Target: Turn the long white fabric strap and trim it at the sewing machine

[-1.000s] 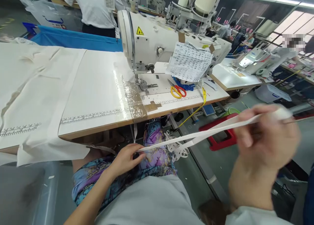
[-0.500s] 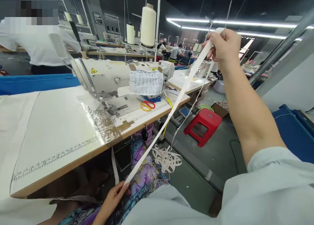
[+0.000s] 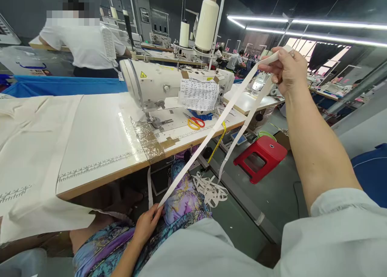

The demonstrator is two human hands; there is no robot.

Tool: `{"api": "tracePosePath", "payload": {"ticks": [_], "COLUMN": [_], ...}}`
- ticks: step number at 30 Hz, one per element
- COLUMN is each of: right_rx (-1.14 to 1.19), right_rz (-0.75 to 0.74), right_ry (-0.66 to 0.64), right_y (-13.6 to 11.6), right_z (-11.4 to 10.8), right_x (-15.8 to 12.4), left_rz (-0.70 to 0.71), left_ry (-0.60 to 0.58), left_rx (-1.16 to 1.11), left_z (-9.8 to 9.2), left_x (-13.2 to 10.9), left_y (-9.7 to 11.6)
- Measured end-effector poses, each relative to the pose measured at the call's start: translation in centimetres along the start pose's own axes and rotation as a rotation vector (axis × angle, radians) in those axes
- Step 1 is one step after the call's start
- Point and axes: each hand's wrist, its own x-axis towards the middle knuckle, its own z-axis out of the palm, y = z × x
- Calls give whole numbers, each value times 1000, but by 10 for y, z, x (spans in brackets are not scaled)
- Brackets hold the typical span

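A long white fabric strip [image 3: 211, 132] runs taut on a slant between my two hands. Low over my lap, my left hand [image 3: 148, 221] pinches its lower end, and a tail of it hangs beyond the fingers under the table edge. My right hand [image 3: 286, 69], raised high on the right, grips the strip between thumb and fingers. From there the strip drops again to a tangled pile of the same strip [image 3: 210, 188] by my knee. A white sewing machine [image 3: 169, 83] stands on the table beyond the strip, with a handwritten paper sheet [image 3: 198, 94] on it.
Scissors with red and yellow handles [image 3: 196, 122] lie on the machine bed. Off-white cloth [image 3: 27, 148] covers the table's left side. A yellow tape measure [image 3: 218, 142] hangs over the edge. A red stool [image 3: 261, 156] stands on the right. Another person [image 3: 81, 39] sits beyond the blue cloth.
My view has turned left, so more of the cloth shows. Both hands keep hold of the strip; the length falling from my right hand now shows wider and flatter.
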Motion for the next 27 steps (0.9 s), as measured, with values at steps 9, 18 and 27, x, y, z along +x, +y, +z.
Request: {"api": "tracePosePath", "payload": {"ticks": [9,18,27], "right_rx": [147,218,329], "right_rz": [-79,-234,-362], "right_ry": [-76,-151,-256], "right_y": [11,10,2], "right_z": [14,29,48], "right_x": [-1,-5,-33], "left_rz": [-40,-82,-36], "left_ry": [91,2,-157], "left_rx": [10,-21,-518], "left_z": [-4,-4,-34], "left_x": [-4,-6,-29], "left_y": [4,2,73]}}
